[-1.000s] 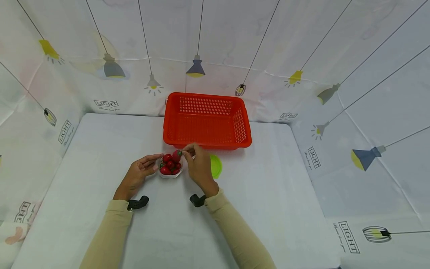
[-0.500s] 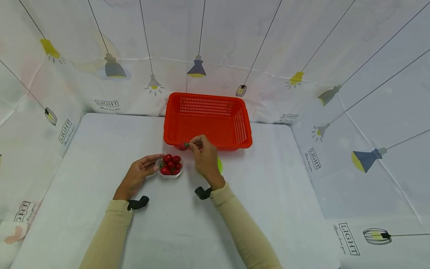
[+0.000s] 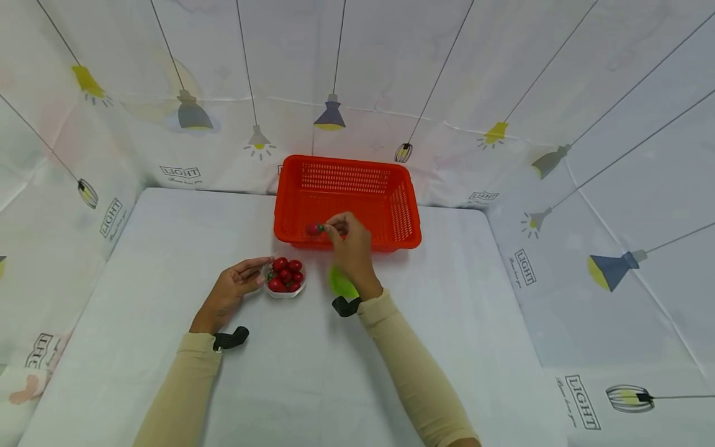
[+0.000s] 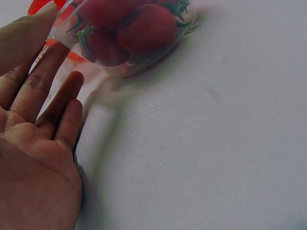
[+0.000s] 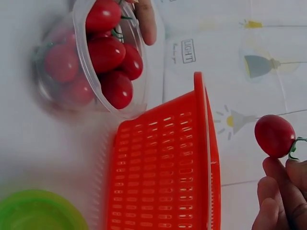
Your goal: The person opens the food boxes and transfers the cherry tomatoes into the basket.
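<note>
My right hand point(image 3: 353, 251) pinches a red cherry tomato point(image 3: 314, 229) by its green stem, above the near side of the red plastic basket point(image 3: 282, 211). In the right wrist view this tomato point(image 5: 275, 136) hangs clear of the basket's wall. A clear plastic punnet point(image 3: 283, 295) with several more cherry tomatoes point(image 5: 106, 53) stands on the table in front of the basket. My left hand point(image 3: 234, 285) rests at the punnet's left side, its fingers mostly straight and the tips touching the rim. In the left wrist view the thumb point(image 4: 29, 36) lies beside the punnet's wall.
A round green plastic piece point(image 3: 341, 282) lies under my right wrist, partly hidden by it. The basket stands at the back edge of the white-covered table point(image 3: 458, 335), against a wall sheet printed with lamps point(image 3: 329, 117).
My right hand has carried the cherry tomato from over the punnet, up and right to above the basket. The left hand has stayed at the punnet.
</note>
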Demonstrator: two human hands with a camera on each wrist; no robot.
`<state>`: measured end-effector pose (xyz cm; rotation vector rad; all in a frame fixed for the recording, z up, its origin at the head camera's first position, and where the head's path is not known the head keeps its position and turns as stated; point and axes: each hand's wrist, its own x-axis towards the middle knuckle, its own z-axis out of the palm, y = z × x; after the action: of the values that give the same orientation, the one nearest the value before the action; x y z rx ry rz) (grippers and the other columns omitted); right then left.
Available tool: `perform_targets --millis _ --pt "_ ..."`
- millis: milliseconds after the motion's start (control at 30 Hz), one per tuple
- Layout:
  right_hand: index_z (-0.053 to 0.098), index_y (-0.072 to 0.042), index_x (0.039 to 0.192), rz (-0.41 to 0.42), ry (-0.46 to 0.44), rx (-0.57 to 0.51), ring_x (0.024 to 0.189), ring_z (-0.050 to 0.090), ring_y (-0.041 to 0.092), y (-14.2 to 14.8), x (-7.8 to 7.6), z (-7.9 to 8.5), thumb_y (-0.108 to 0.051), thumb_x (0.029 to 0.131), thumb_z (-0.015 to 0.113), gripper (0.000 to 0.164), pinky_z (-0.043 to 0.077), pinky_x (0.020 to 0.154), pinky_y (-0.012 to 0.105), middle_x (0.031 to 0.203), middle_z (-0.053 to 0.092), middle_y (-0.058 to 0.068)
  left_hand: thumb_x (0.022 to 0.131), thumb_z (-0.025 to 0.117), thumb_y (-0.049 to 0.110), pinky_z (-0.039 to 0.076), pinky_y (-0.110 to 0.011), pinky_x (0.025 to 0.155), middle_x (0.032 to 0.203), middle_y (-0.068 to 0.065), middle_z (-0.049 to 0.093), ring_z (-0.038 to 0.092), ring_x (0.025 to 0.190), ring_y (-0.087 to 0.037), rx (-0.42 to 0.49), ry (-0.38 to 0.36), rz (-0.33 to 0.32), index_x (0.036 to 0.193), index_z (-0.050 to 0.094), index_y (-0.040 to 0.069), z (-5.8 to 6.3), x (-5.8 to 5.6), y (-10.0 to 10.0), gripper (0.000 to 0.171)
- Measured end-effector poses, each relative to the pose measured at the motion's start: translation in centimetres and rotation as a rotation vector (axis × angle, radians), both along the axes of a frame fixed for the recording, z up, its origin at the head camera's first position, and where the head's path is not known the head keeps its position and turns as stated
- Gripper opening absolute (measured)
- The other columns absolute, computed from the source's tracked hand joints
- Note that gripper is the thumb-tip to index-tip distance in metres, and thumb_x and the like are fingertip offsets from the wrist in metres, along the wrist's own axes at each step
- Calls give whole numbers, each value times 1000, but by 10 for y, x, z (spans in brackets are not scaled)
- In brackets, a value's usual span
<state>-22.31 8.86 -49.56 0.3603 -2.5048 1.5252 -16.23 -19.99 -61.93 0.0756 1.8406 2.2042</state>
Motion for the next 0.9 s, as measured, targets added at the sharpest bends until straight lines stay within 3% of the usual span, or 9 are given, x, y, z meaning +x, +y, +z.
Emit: perform_targets --millis 400,700,900 --pt "68 -11 110 -7 -9 -11 86 69 19 1 -21 6 -18 106 67 8 50 66 28 100 76 9 102 72 12 44 -11 113 162 -13 53 43 154 -23 -21 15 -10 155 52 4 -3 0 -3 57" --pt "68 -11 110 2 -53 -3 88 68 20 2 -39 16 -18 106 67 8 53 71 29 103 76 16 103 70 13 44 -11 114 163 -13 52 44 153 -20 -18 30 -19 155 51 3 0 2 -2 56" --pt "69 -12 108 24 -88 3 91 70 27 4 -52 19 -19 106 67 7 54 74 32 100 75 8 103 71 10 44 -13 114 163 -17 50 44 154 -21 9 23 -20 154 51 2 0 0 -1 56"
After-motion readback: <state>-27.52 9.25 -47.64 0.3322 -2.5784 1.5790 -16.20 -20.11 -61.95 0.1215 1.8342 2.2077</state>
